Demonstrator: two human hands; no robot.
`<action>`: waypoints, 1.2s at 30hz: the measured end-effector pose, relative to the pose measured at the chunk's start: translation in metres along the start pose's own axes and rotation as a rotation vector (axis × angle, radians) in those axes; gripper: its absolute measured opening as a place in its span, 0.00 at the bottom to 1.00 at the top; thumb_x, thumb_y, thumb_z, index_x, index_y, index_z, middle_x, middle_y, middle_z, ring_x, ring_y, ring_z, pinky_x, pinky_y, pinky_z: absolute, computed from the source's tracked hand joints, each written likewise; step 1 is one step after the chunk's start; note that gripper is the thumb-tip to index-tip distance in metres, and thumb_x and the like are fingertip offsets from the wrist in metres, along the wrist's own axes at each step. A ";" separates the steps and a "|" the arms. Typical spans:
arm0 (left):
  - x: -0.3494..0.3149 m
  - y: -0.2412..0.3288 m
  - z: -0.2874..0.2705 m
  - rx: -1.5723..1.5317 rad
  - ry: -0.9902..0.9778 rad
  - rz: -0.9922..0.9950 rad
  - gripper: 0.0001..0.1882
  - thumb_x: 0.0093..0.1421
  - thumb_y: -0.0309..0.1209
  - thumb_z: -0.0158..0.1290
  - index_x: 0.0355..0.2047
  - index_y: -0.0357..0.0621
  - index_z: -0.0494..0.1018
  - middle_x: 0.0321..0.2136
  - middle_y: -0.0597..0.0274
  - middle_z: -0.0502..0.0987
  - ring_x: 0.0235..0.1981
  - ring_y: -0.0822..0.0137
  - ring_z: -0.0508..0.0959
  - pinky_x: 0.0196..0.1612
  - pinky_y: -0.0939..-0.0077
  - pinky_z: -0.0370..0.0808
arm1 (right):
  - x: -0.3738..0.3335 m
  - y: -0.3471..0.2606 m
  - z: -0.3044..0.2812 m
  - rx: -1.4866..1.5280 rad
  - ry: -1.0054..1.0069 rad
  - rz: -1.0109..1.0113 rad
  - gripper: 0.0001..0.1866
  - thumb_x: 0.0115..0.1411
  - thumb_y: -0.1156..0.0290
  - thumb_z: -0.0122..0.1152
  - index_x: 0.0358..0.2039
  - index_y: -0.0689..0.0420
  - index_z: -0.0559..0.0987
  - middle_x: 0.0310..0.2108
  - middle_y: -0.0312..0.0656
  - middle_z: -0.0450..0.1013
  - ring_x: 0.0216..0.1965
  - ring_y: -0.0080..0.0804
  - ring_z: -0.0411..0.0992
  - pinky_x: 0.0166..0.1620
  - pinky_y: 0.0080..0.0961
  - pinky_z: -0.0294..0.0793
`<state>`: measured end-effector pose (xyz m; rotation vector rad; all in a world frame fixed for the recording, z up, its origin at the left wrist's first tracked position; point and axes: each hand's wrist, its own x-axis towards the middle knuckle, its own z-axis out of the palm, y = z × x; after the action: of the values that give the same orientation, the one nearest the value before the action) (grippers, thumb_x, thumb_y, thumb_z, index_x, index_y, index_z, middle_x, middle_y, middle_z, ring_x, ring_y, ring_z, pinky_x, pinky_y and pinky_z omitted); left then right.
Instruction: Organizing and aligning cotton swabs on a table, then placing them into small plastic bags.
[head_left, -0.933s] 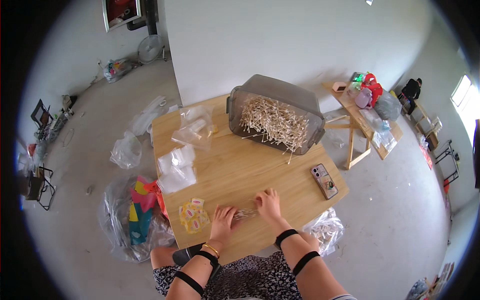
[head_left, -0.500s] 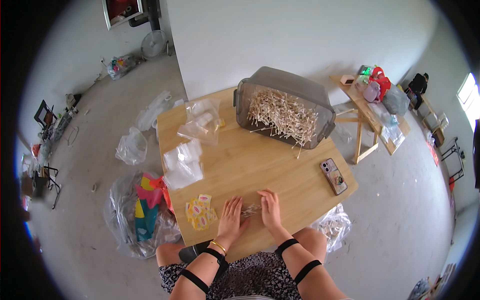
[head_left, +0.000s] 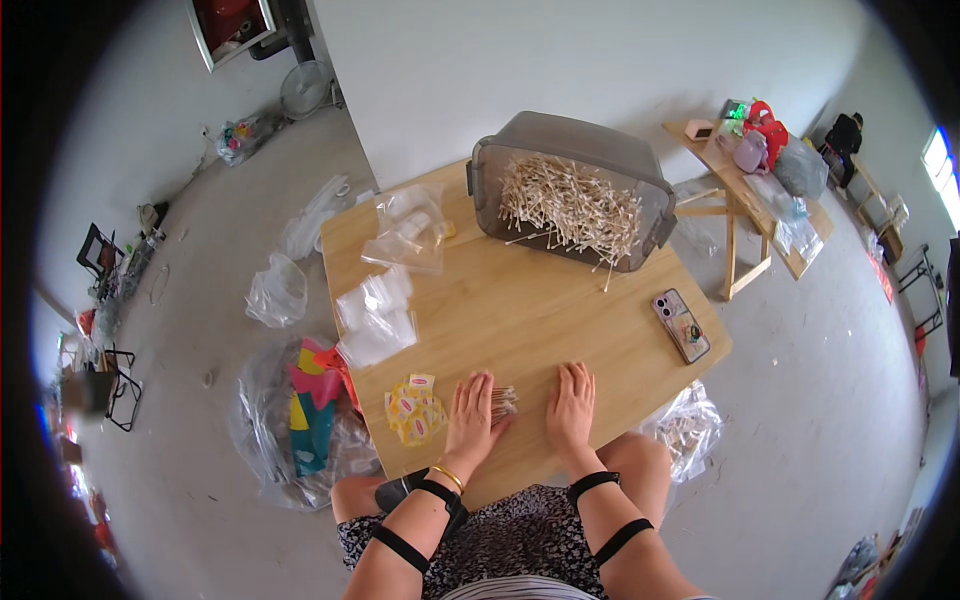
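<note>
A small bundle of cotton swabs [head_left: 504, 402] lies on the near part of the wooden table [head_left: 490, 320]. My left hand [head_left: 472, 418] rests flat along the bundle's left side, fingers stretched out and thumb below it, hiding part of it. To the right, apart from the swabs, my right hand [head_left: 571, 408] lies palm down with its fingers extended and nothing in them. A grey translucent bin [head_left: 590, 135] on its side at the far edge holds a big heap of loose cotton swabs [head_left: 570, 208], a few spilling over its lip.
Left of my left hand is a pile of small yellow-and-white labels [head_left: 414, 412]. Clear plastic bags [head_left: 378, 318] lie farther up the table's left side. A phone [head_left: 681, 326] sits at the right edge. Filled plastic bags [head_left: 310, 430] stand on the floor; a wooden bench [head_left: 745, 190] is beyond.
My right hand has moved right, away from the swabs, widening the gap between my hands. The left hand stays beside the bundle, which now looks more gathered. The view has shifted slightly.
</note>
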<state>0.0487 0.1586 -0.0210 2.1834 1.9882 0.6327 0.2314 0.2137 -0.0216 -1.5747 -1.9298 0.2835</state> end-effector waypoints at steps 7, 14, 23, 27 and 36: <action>-0.002 -0.006 -0.036 -0.094 0.130 -0.099 0.50 0.54 0.49 0.66 0.67 0.36 0.54 0.61 0.44 0.64 0.64 0.44 0.63 0.68 0.47 0.58 | -0.003 0.000 0.002 -0.107 -0.032 0.005 0.24 0.66 0.65 0.52 0.60 0.62 0.69 0.64 0.50 0.62 0.71 0.46 0.53 0.74 0.44 0.49; -0.034 -0.014 -0.028 -0.228 -0.032 -0.437 0.14 0.54 0.44 0.65 0.31 0.51 0.76 0.32 0.65 0.75 0.43 0.58 0.75 0.51 0.52 0.64 | -0.001 -0.003 0.000 -0.094 -0.039 0.008 0.24 0.66 0.67 0.52 0.61 0.60 0.68 0.63 0.49 0.62 0.70 0.47 0.54 0.73 0.45 0.50; -0.021 0.005 -0.018 -0.150 0.001 -0.563 0.11 0.54 0.42 0.63 0.26 0.51 0.76 0.32 0.67 0.77 0.43 0.59 0.77 0.54 0.49 0.63 | 0.000 -0.001 0.001 -0.097 -0.019 0.014 0.24 0.66 0.67 0.52 0.60 0.60 0.69 0.63 0.48 0.62 0.70 0.46 0.54 0.73 0.45 0.50; -0.022 0.002 -0.014 -0.139 0.075 -0.545 0.11 0.53 0.40 0.64 0.25 0.50 0.77 0.25 0.68 0.80 0.33 0.63 0.80 0.52 0.52 0.64 | -0.001 -0.003 0.000 -0.109 -0.029 0.014 0.24 0.66 0.66 0.51 0.61 0.61 0.69 0.64 0.48 0.62 0.70 0.45 0.54 0.74 0.43 0.50; -0.017 -0.009 -0.034 0.029 0.103 -0.406 0.06 0.51 0.33 0.63 0.24 0.51 0.76 0.25 0.67 0.79 0.33 0.59 0.79 0.50 0.57 0.66 | -0.001 -0.001 -0.001 -0.098 -0.038 0.011 0.24 0.67 0.65 0.51 0.61 0.61 0.69 0.64 0.49 0.62 0.71 0.46 0.53 0.74 0.44 0.49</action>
<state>0.0265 0.1370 0.0026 1.7087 2.4072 0.6670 0.2309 0.2122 -0.0207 -1.6540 -1.9916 0.2286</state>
